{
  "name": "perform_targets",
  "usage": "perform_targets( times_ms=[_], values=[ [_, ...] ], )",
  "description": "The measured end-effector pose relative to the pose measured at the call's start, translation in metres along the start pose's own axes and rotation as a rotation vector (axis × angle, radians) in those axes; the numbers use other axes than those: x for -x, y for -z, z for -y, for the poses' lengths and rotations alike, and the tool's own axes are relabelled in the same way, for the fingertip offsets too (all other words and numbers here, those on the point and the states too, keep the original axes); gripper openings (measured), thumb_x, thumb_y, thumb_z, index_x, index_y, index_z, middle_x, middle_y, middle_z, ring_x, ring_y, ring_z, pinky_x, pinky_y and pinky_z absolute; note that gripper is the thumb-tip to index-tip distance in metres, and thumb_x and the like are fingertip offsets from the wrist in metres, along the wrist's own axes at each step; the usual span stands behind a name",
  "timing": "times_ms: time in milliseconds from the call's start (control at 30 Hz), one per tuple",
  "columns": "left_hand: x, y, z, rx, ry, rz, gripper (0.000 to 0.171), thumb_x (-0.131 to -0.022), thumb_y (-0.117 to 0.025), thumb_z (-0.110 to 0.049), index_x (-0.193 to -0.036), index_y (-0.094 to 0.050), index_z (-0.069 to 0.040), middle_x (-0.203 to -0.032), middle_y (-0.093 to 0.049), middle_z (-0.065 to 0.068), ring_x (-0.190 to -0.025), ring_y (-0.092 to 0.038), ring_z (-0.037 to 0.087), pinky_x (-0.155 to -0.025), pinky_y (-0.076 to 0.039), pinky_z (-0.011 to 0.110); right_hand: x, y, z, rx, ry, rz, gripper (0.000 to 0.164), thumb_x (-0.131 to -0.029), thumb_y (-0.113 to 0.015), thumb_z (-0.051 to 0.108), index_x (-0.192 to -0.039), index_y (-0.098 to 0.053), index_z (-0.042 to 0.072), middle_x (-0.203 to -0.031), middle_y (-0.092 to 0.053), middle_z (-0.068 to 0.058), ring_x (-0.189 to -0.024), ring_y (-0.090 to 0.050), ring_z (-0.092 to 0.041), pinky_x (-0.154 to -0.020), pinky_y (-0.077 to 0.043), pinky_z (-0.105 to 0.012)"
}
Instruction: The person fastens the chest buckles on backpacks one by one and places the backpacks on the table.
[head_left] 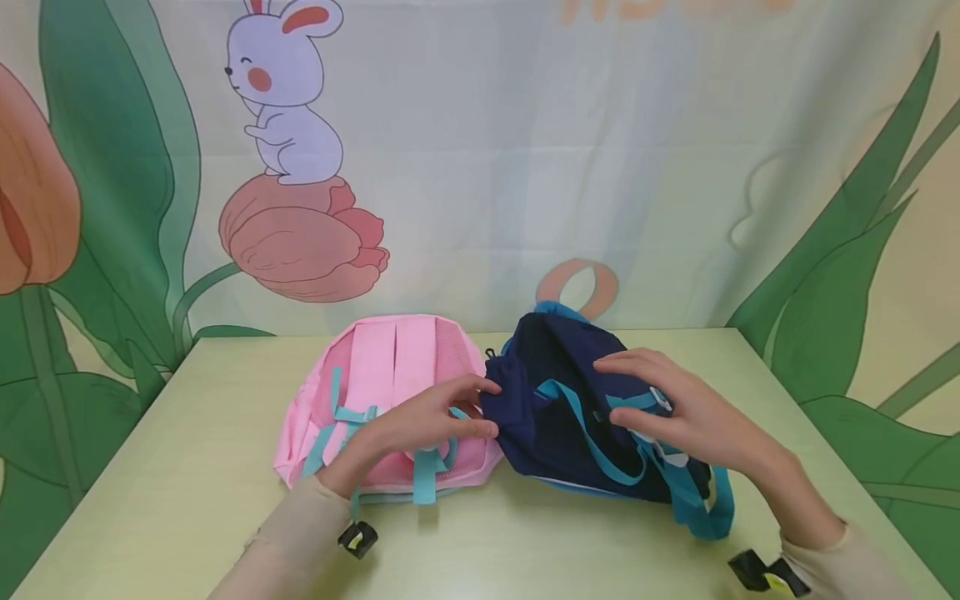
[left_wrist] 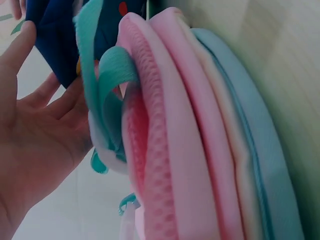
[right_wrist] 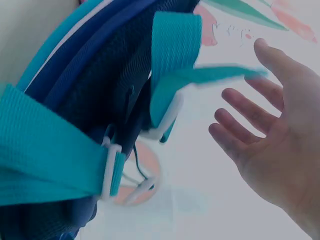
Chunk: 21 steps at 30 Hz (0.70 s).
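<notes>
A navy backpack [head_left: 558, 417] with bright blue straps lies on its front, straps and dark back panel facing up. My left hand [head_left: 431, 421] reaches over a pink backpack [head_left: 393, 350] and holds the navy one's left side between thumb and fingers. In the left wrist view, that hand [left_wrist: 45, 130] has the navy fabric [left_wrist: 55, 40] at its fingertips, beside the pink bag's mesh edge [left_wrist: 155, 115]. My right hand [head_left: 693, 408] hovers over the navy bag's strap side, fingers spread. In the right wrist view, this hand [right_wrist: 270, 115] is apart from the blue strap [right_wrist: 175, 45].
Both backpacks lie side by side on a pale yellow-green table [head_left: 187, 442]. Behind it hangs a curtain [head_left: 465, 167] printed with a rabbit and tulips. Loose blue strap ends [head_left: 705, 517] trail over the navy bag's right end.
</notes>
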<state>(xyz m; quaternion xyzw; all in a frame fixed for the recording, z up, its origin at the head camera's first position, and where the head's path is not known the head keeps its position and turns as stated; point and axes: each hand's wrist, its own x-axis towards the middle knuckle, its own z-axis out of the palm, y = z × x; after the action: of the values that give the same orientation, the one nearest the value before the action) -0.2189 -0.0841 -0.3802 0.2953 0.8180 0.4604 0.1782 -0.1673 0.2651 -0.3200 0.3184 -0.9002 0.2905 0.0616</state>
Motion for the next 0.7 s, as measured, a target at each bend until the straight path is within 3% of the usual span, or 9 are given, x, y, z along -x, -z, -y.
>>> perform_targets(
  times_ms=[100,233,467,700],
  values=[
    [-0.002,-0.003,0.001,-0.002,0.011,0.032,0.056,-0.091,-0.072,-0.036,-0.140,-0.049,-0.022,-0.116,-0.062,0.003,-0.105,-0.060,0.018,-0.087,-0.051,0.034,0.006,0.002,-0.008,0.005,-0.020,-0.006,0.051,-0.094,-0.069,0.025,-0.141,-0.052,0.029,-0.139,-0.053,0.010,-0.128,-0.047,-0.005,-0.101,-0.042,-0.019],
    [-0.005,-0.008,0.002,-0.027,0.026,0.053,0.058,-0.090,-0.073,-0.037,-0.140,-0.049,-0.020,-0.118,-0.062,0.004,-0.098,-0.061,0.017,-0.082,-0.051,0.033,0.012,0.003,-0.018,0.018,-0.049,-0.003,0.048,-0.095,-0.069,0.026,-0.140,-0.053,0.030,-0.137,-0.056,0.009,-0.123,-0.049,-0.001,-0.098,-0.048,-0.031],
    [-0.009,-0.014,-0.003,-0.105,0.049,0.065,0.061,-0.088,-0.073,-0.043,-0.140,-0.048,-0.024,-0.118,-0.059,0.000,-0.090,-0.062,0.015,-0.081,-0.052,0.031,0.021,0.002,-0.031,0.045,-0.096,0.028,0.046,-0.096,-0.066,0.031,-0.140,-0.054,0.025,-0.136,-0.057,0.007,-0.121,-0.054,-0.014,-0.096,-0.050,-0.044],
    [-0.012,-0.024,-0.012,-0.241,0.034,0.070,0.063,-0.087,-0.073,-0.046,-0.139,-0.051,-0.019,-0.113,-0.059,0.001,-0.084,-0.059,0.013,-0.079,-0.050,0.028,0.027,0.002,-0.042,0.041,-0.112,0.043,0.045,-0.096,-0.066,0.031,-0.139,-0.054,0.027,-0.136,-0.059,0.004,-0.122,-0.056,-0.018,-0.095,-0.051,-0.041]
  ],
)
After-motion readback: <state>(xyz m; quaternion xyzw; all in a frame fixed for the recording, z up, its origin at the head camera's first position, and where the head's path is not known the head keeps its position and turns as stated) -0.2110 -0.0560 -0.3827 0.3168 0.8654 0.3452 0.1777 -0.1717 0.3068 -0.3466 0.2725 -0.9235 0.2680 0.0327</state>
